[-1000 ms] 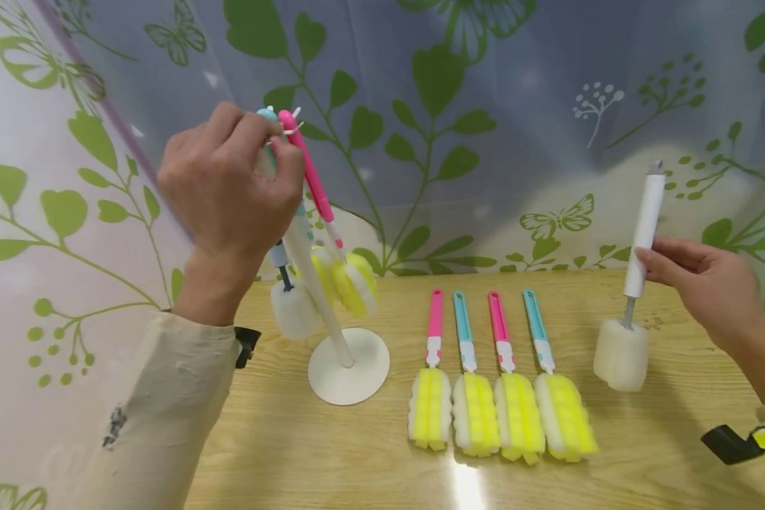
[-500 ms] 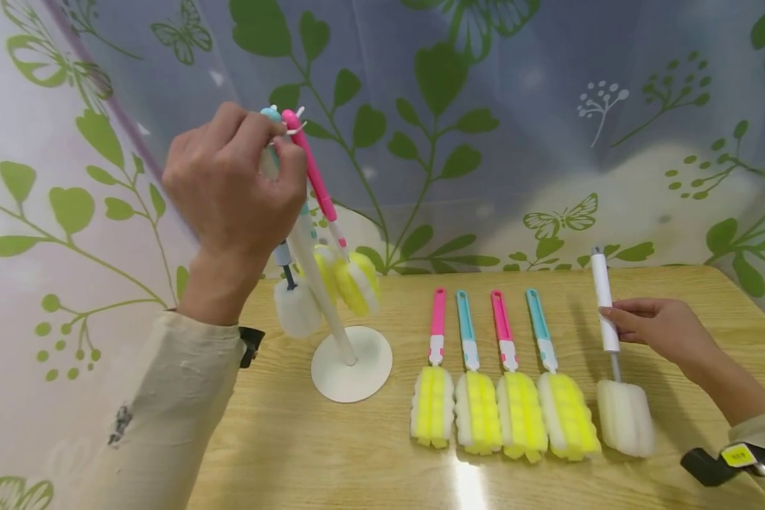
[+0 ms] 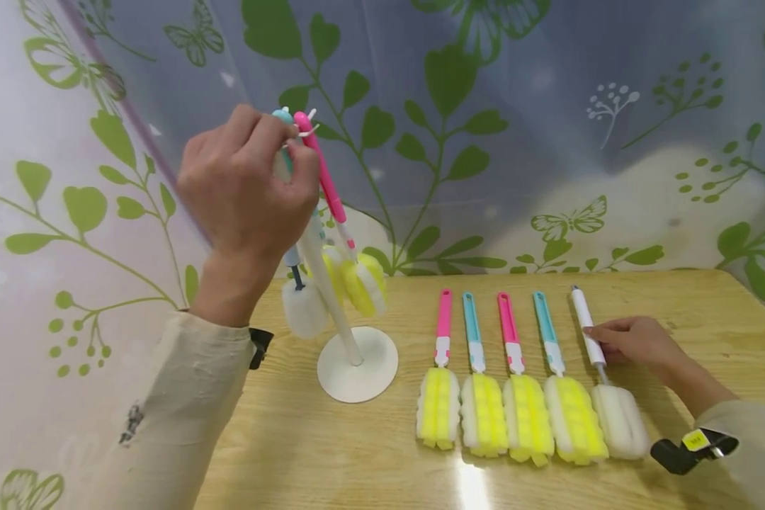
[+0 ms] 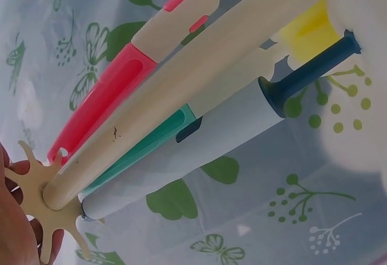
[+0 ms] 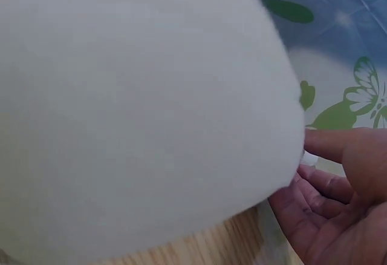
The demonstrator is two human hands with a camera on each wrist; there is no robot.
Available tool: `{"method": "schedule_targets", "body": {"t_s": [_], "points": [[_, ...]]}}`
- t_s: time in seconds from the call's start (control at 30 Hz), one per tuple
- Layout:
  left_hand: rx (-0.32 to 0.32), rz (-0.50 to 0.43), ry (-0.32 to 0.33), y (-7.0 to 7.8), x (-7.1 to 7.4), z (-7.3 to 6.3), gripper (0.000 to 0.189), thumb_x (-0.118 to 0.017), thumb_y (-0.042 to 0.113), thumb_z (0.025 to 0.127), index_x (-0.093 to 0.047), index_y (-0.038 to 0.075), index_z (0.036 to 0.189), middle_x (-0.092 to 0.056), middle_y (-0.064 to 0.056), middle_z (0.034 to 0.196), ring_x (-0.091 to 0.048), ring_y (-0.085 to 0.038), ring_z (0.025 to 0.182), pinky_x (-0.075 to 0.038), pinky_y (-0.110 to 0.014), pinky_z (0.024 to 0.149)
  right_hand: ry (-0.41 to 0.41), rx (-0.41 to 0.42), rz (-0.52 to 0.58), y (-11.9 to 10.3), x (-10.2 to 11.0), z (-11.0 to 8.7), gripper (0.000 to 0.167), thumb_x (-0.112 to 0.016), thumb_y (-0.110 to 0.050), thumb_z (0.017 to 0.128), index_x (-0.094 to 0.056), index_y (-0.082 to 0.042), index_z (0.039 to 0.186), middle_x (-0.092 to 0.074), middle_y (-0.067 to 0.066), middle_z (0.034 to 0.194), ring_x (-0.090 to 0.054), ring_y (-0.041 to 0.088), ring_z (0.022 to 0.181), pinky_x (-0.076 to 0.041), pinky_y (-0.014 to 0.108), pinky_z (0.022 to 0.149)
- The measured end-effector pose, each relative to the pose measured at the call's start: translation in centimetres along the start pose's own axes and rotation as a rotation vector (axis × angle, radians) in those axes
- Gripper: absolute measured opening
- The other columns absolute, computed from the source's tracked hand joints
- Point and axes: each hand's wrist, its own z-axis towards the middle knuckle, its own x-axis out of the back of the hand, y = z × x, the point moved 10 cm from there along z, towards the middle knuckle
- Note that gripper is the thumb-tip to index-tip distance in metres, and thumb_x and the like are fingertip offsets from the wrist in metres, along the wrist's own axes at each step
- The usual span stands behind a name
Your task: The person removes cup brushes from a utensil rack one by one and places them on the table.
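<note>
My left hand (image 3: 248, 184) holds the top of a white stand (image 3: 358, 386), around its star-shaped hook crown (image 4: 31, 195). From the hooks hang a pink-handled sponge brush (image 3: 321, 170), a teal-handled one (image 4: 145, 147) and a brush with a pale grey-blue handle (image 4: 187, 156) and white sponge. My right hand (image 3: 640, 347) pinches the white handle of a sponge brush (image 3: 620, 423) low at the right end of a brush row. Whether its sponge rests fully on the table cannot be told. In the right wrist view that white sponge (image 5: 145, 120) hides most of the handle.
Several yellow-and-white sponge brushes (image 3: 484, 418) with pink and blue handles lie side by side on the wooden table (image 3: 280, 439), handles away from me. A leaf-printed curtain (image 3: 484, 184) rises behind the table's far edge.
My right hand has brought the white-handled brush left and down, from upright above the table to lying beside the row. My left hand keeps its hold on the stand; the head view has shifted slightly.
</note>
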Motion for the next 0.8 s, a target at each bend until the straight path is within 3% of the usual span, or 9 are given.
{"method": "schedule_targets", "body": {"t_s": [0.47,0.63,0.8], "points": [[-0.006,-0.01,-0.01,0.26,0.15,0.33,0.024,-0.046,0.018,0.077,-0.063,0.003,0.068,-0.058,-0.008,0.069,-0.048,-0.028,0.053,-0.044,-0.046,0.067,-0.045,0.039,-0.037,0.18,-0.67,0.49,0.068,-0.057,-0.039,0.094,-0.049,0.022,0.122,-0.067,0.019,0.103,-0.067,0.025,0.092,-0.055,0.034,0.074],[-0.036,0.061,-0.071,0.84,-0.16,0.58,0.03,-0.052,0.027,0.081,-0.061,0.003,0.066,-0.059,-0.008,0.07,-0.046,-0.028,0.049,-0.042,-0.045,0.056,-0.076,0.023,-0.031,0.57,-0.47,0.29,0.074,-0.051,-0.041,0.096,-0.04,0.027,0.125,-0.065,0.025,0.107,-0.066,0.028,0.095,-0.055,0.034,0.075],[-0.025,0.151,-0.118,0.9,-0.4,0.57,0.036,-0.058,0.034,0.089,-0.064,0.005,0.069,-0.058,-0.008,0.07,-0.044,-0.028,0.047,-0.034,-0.041,0.047,-0.102,0.013,0.061,0.95,0.0,-0.12,0.071,-0.044,-0.038,0.1,-0.038,0.028,0.125,-0.066,0.022,0.106,-0.067,0.018,0.089,-0.054,0.031,0.076]]}}
